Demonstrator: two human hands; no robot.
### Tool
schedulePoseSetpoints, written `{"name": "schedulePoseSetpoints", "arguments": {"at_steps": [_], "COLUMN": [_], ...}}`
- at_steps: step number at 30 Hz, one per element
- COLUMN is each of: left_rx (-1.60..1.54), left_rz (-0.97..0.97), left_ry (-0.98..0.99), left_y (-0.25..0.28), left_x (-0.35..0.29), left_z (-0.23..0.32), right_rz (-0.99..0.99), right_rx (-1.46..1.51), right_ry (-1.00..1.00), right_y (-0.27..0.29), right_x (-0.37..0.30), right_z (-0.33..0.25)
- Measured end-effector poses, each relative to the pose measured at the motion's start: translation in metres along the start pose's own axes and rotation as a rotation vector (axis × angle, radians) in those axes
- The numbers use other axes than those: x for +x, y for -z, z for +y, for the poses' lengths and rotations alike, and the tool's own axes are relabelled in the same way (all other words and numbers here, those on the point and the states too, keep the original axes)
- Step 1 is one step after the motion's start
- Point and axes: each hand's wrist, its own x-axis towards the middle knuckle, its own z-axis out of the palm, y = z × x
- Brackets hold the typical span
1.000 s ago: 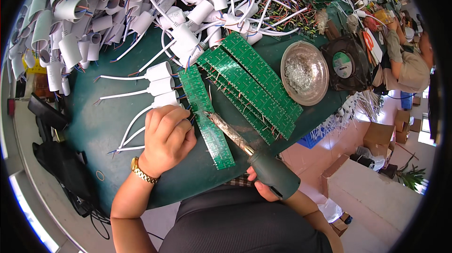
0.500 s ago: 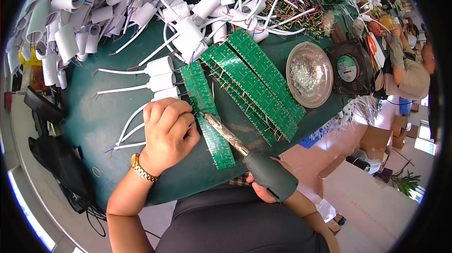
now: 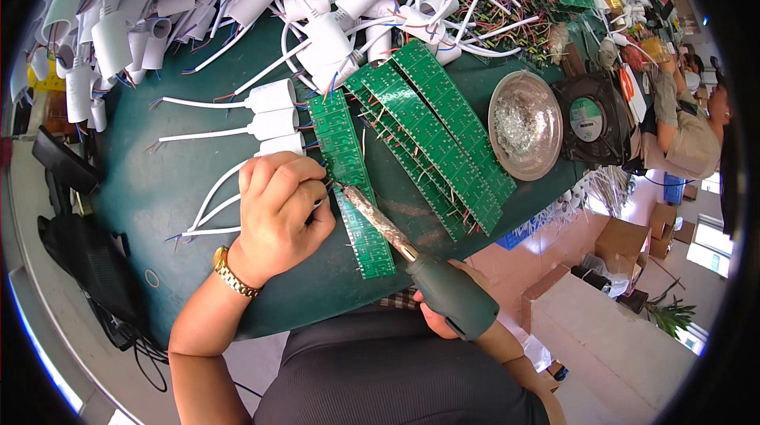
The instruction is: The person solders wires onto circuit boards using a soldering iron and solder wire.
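Soldering iron (image 3: 431,278), gripped by the right hand (image 3: 439,320), has moved nearer the pinched left hand (image 3: 279,211); fan label (image 3: 586,118) bears print.

Sockets (image 3: 273,97) are white, boards (image 3: 340,148) bright green with pale marks, table (image 3: 170,187) dark green, iron handle (image 3: 455,297) grey-green, watch (image 3: 235,276) gold.

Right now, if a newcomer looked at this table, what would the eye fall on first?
Probably the soldering iron near the centre, held in the right grip, its tip at a narrow green circuit board. Next come the heaped white lamp sockets across the upper left, then the round dish of shiny bits, right of the stacked green boards.
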Motion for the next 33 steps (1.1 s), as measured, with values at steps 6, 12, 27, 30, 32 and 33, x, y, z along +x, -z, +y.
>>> {"name": "schedulePoseSetpoints", "arguments": {"at_steps": [6, 12, 27, 30, 32, 33], "left_rx": [-0.060, -0.006, 0.000, 0.006, 0.001, 0.007], "left_rz": [-0.001, 0.007, 0.012, 0.019, 0.019, 0.027], "left_ry": [-0.007, 0.009, 0.009, 0.009, 0.009, 0.007], "left_y": [0.002, 0.000, -0.001, 0.000, 0.000, 0.000], "left_x": [-0.002, -0.002, -0.002, -0.002, -0.002, -0.001], "left_z": [-0.002, 0.001, 0.002, 0.002, 0.001, 0.002], "right_rz": [-0.005, 0.035, 0.028, 0.056, 0.203, 0.250], "right_rx": [0.104, 0.128, 0.519, 0.468, 0.652, 0.689], "right_ry": [-0.091, -0.101, -0.181, -0.065, -0.153, -0.136], "right_y": [-0.010, -0.028, 0.011, 0.013, -0.002, -0.006], "right_x": [-0.022, -0.041, 0.008, 0.010, 0.003, 0.006], "right_z": [0.023, 0.034, -0.007, -0.005, 0.001, -0.002]}}
